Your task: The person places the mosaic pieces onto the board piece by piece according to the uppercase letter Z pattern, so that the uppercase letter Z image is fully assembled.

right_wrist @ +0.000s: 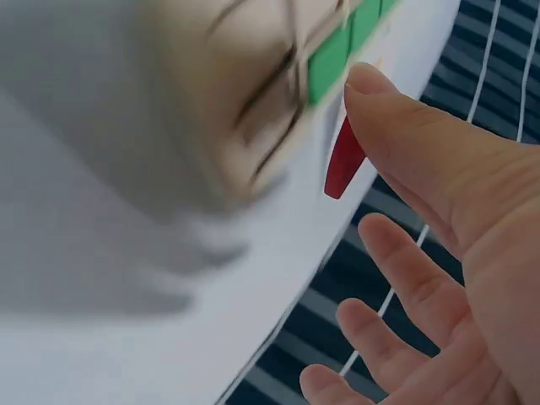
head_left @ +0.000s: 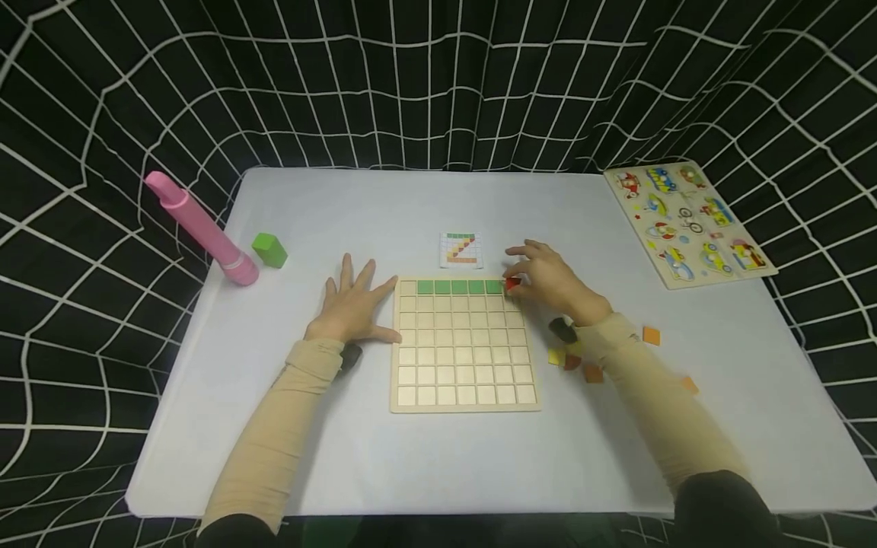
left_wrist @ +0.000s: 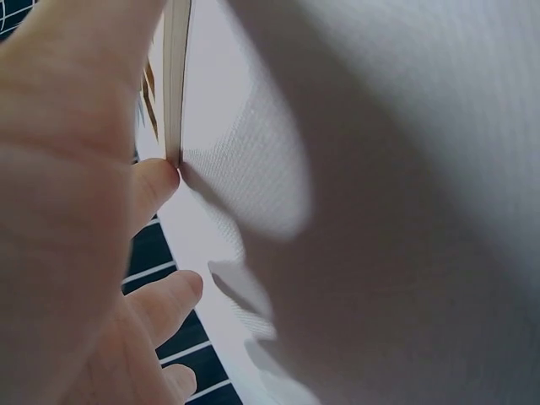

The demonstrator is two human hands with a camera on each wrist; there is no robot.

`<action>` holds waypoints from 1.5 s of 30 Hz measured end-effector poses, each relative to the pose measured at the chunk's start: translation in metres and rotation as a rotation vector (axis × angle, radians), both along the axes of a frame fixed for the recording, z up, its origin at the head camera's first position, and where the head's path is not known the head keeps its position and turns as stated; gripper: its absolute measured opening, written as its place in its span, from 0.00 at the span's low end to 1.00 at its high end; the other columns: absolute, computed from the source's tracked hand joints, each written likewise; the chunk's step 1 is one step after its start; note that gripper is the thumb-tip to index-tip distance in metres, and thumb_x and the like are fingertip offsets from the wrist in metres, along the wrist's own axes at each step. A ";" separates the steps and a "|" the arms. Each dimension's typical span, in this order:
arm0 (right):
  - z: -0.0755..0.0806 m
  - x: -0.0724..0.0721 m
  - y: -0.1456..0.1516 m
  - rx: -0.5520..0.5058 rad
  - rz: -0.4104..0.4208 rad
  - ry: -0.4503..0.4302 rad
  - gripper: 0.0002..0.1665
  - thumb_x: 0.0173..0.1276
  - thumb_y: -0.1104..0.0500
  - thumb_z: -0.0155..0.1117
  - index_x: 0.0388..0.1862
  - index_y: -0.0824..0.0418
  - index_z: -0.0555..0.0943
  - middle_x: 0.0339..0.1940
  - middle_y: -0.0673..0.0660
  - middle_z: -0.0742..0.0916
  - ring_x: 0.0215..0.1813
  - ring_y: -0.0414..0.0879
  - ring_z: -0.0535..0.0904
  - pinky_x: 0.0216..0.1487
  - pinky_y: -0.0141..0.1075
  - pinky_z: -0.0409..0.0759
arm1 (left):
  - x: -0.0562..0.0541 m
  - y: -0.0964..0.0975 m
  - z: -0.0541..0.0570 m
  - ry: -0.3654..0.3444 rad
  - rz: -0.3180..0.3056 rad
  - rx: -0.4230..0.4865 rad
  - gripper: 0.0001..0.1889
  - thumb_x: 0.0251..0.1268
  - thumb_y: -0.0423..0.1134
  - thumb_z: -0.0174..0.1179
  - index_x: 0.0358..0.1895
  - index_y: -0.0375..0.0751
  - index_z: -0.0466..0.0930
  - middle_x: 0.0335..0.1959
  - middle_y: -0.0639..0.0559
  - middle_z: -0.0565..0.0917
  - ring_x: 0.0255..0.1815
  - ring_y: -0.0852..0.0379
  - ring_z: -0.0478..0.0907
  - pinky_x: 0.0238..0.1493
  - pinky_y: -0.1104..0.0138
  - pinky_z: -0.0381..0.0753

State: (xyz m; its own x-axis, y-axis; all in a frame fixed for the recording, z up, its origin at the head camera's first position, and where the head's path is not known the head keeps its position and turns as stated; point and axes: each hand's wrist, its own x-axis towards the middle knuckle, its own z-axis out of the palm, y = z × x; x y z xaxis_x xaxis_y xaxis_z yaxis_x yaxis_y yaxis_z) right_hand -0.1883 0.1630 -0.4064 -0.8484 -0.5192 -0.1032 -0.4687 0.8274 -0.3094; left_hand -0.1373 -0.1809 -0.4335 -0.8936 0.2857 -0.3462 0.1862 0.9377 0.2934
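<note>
A wooden grid board (head_left: 466, 358) lies on the white table. Several green tiles (head_left: 460, 287) fill most of its top row, while the top-left cell is bare. My left hand (head_left: 346, 308) is spread flat beside the board, with thumb and index fingertips against its left edge. At the top-right corner, my right hand (head_left: 551, 278) pinches a red tile (right_wrist: 344, 164); its other fingers are extended. The tile is held on edge, close to the last green tile in the right wrist view. Just behind the board lies a small card (head_left: 452, 265) with a coloured grid pattern.
Near my right wrist lie a yellow tile (head_left: 556, 356), a reddish-brown tile (head_left: 572, 362) and an orange-brown one (head_left: 593, 373). Orange tiles (head_left: 652, 336) lie farther right. A picture puzzle board (head_left: 640, 217) occupies the back right; a pink tube-shaped object (head_left: 208, 236) and green block (head_left: 270, 250) are at left.
</note>
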 end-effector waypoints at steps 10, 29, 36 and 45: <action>-0.010 0.008 -0.080 -0.001 0.224 0.064 0.18 0.62 0.53 0.76 0.48 0.60 0.90 0.74 0.65 0.78 0.81 0.70 0.63 0.83 0.63 0.61 | -0.003 -0.001 -0.003 -0.007 -0.014 -0.012 0.60 0.47 0.68 0.74 0.83 0.56 0.54 0.87 0.37 0.39 0.84 0.25 0.20 0.78 0.25 0.40; -0.027 0.007 -0.123 -0.008 0.239 0.061 0.18 0.65 0.49 0.76 0.50 0.56 0.90 0.74 0.59 0.80 0.82 0.67 0.63 0.82 0.69 0.57 | -0.004 -0.004 -0.002 -0.018 -0.019 -0.011 0.59 0.49 0.69 0.73 0.84 0.57 0.53 0.87 0.37 0.39 0.84 0.25 0.19 0.78 0.24 0.42; -0.029 0.005 -0.118 -0.060 0.212 0.088 0.12 0.66 0.49 0.73 0.42 0.54 0.93 0.70 0.59 0.83 0.80 0.66 0.67 0.81 0.71 0.55 | -0.004 -0.003 -0.001 -0.022 -0.014 -0.009 0.59 0.49 0.69 0.73 0.84 0.56 0.53 0.88 0.37 0.39 0.84 0.25 0.19 0.79 0.25 0.41; -0.027 0.004 -0.112 -0.040 0.189 0.068 0.14 0.66 0.46 0.73 0.43 0.52 0.92 0.71 0.59 0.83 0.80 0.66 0.67 0.81 0.73 0.52 | -0.004 -0.003 -0.002 -0.030 -0.013 -0.003 0.59 0.49 0.69 0.73 0.84 0.56 0.52 0.87 0.37 0.38 0.84 0.25 0.19 0.79 0.25 0.40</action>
State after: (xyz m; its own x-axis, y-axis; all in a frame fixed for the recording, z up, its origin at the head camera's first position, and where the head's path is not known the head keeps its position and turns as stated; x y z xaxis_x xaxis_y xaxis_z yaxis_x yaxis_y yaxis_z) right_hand -0.1840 0.0507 -0.4331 -0.7396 -0.6726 -0.0252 -0.6357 0.7103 -0.3025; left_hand -0.1412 -0.1840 -0.4358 -0.8789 0.2961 -0.3739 0.1893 0.9362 0.2962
